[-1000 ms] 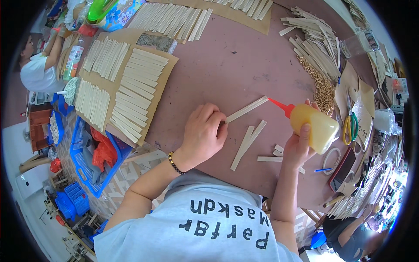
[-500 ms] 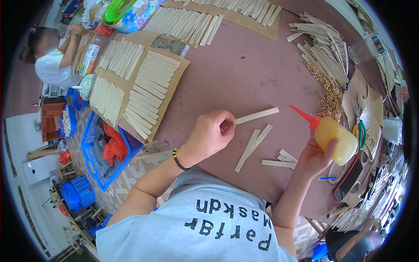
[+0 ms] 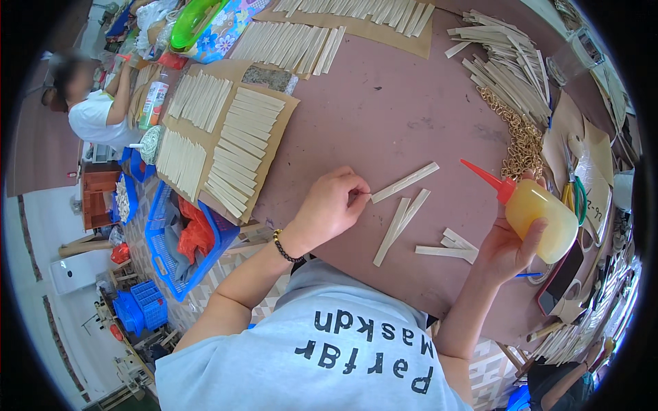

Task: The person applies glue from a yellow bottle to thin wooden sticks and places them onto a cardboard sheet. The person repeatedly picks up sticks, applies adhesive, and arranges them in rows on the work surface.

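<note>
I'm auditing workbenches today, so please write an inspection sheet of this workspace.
Surface: brownish-pink table, smudged in places.
Job's things: pale strip; yellowish squeeze bottle with red nozzle.
Clutter: gold-coloured chain, scissors, phone on the right.
Hands: left hand at the strip's near end, grip unclear; right hand holds the bottle.
Cables: white coiled cord at left, type unclear.
Surroundings: blue basket beside the table's left end; person at far left.
</note>
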{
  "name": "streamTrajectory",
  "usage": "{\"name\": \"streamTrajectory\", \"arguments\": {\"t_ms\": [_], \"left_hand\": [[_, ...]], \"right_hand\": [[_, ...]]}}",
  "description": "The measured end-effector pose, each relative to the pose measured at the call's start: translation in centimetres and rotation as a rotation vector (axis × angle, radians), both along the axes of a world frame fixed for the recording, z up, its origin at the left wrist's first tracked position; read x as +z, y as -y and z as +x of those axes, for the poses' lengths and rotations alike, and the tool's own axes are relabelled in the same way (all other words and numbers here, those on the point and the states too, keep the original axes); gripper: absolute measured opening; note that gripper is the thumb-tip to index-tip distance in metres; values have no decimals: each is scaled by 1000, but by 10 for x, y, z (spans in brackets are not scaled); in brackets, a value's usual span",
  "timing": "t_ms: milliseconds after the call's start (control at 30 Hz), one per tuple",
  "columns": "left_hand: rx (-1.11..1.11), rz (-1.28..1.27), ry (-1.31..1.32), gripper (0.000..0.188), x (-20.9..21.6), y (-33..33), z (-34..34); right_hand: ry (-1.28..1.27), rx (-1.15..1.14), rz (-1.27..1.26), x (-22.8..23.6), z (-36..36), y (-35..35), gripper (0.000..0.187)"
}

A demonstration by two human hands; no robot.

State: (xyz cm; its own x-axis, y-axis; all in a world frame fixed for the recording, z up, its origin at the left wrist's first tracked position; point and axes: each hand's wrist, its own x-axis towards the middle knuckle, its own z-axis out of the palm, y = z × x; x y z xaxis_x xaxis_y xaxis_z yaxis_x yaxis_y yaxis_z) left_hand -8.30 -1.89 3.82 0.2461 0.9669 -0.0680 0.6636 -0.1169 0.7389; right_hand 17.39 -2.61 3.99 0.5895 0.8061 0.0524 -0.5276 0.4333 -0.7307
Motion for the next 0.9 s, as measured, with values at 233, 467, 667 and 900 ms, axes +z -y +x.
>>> {"name": "streamTrajectory", "arguments": {"t_ms": [233,467,667,900], "left_hand": [[-33,38,-82,2,-3,3,8],[-107,56,-228,4,-4,5,11],[-62,102,-218,4,-4,4,10],[168,373,-205,1,-18,-77,-5]], "right_hand": [[-6,-8,2,2,2,2,55],[-32,28,17,4,8,4,59],[-93,-3,31,9,8,5,59],[-105,25,16,10,9,7,60]]}}
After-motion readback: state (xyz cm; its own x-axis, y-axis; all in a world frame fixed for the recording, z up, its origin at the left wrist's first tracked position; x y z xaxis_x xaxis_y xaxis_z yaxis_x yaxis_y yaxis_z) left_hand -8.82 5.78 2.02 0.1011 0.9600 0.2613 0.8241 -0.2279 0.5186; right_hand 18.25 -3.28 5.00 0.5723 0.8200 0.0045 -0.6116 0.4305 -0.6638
